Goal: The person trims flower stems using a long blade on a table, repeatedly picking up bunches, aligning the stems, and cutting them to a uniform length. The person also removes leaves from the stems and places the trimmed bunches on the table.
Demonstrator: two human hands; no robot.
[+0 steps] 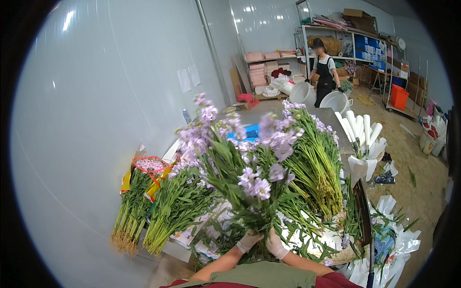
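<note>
A loose bunch of pale purple stock flowers [254, 183] stands upright before my chest, its blooms fanned out and slightly blurred. Both gloved hands grip its stems low down: my left hand [250, 240] from the left side, my right hand [276, 244] from the right. To the right lies a large pile of cut stock stems [317, 162], blooms pointing away from me. Another heap of stock [176, 205] lies to the left, beside a wrapped bundle with roots [131, 208]. Stripped leaves [306, 244] litter the table around my hands.
A dark-edged board [363, 212] stands at the table's right side. Beyond it are white-wrapped bundles [358, 129] in a bucket and plastic wrap [399, 248] with leaves. A person [325, 73] holds two large white tubs [335, 102] at the back. A wall [90, 126] bounds the left.
</note>
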